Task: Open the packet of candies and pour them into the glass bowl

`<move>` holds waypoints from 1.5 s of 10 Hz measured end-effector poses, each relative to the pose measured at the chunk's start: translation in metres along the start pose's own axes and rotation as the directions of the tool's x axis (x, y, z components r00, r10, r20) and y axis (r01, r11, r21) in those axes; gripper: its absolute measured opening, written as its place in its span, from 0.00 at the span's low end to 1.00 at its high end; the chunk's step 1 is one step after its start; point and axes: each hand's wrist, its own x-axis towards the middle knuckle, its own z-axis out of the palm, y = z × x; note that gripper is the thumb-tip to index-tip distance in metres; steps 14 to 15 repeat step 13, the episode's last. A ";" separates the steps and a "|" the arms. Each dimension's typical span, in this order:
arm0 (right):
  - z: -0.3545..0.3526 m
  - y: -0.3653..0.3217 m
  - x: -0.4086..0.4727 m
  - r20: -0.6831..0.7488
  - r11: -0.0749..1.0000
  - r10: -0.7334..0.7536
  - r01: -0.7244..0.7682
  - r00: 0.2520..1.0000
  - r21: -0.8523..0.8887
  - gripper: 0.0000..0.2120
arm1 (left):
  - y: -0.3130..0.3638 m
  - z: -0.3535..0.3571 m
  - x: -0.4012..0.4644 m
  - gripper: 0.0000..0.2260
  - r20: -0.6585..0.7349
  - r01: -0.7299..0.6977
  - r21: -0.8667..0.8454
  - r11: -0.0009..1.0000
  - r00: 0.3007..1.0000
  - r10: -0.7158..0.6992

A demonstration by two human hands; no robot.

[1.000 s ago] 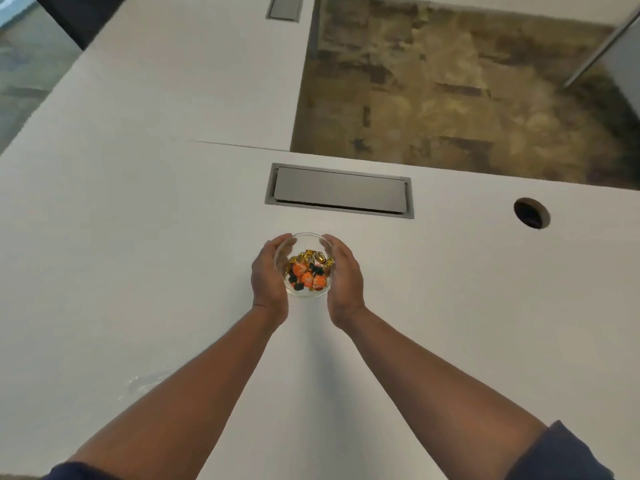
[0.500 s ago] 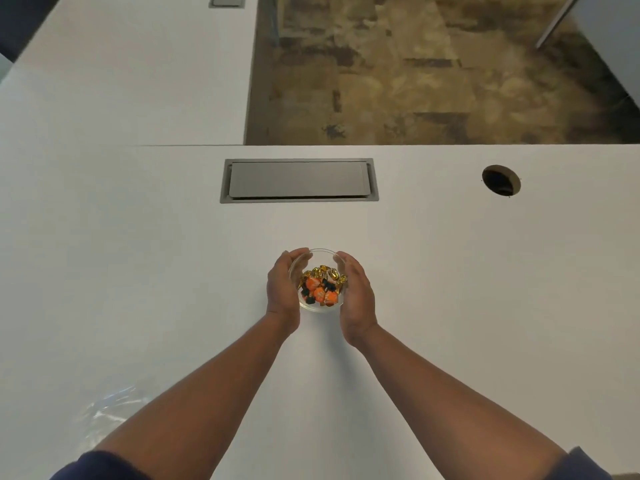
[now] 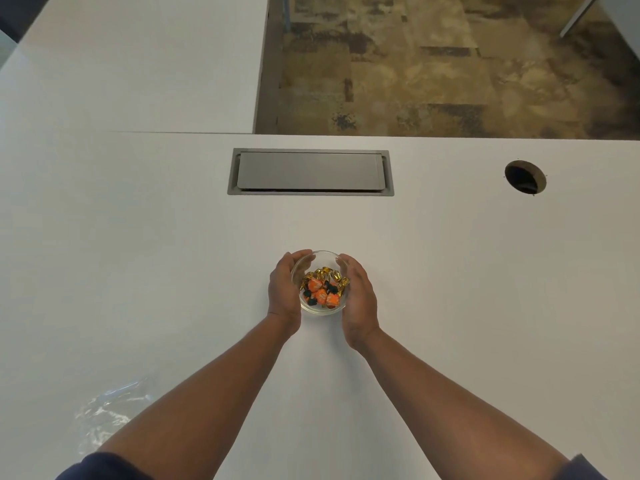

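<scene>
Since half a second ago, both hands have kept their hold while the view has tipped, bringing more of the clear packet into sight. Orange, gold and dark wrapped candies fill the glass bowl, which sits on the white worktop about midway between its left and right edges. Cupped against the bowl's left wall is the left hand, its fingers curled over the far rim. On the opposite wall, the right hand presses likewise. That packet lies crumpled and empty near the worktop's near-left corner, beside the left forearm. Toward the far edge sit a grey cable hatch and, further right, a round grommet hole.
</scene>
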 end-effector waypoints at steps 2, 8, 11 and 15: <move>0.005 0.006 0.006 -0.003 1.000 0.001 -0.001 1.000 -0.008 0.14 | -0.001 -0.006 0.005 0.20 0.001 0.003 -0.017 1.000 1.000 -0.003; 0.009 0.015 0.009 0.018 1.000 -0.005 0.006 1.000 -0.012 0.13 | -0.006 -0.019 0.014 0.19 0.019 0.016 0.013 1.000 1.000 -0.016; 0.007 0.018 0.011 0.018 0.999 -0.012 0.013 1.000 -0.048 0.15 | -0.003 -0.024 0.013 0.17 0.046 0.039 0.043 0.998 0.998 -0.041; 0.002 0.011 0.004 -0.019 0.973 -0.081 0.075 0.997 -0.219 0.23 | 0.006 -0.025 0.006 0.19 0.054 -0.069 0.360 0.930 0.997 0.053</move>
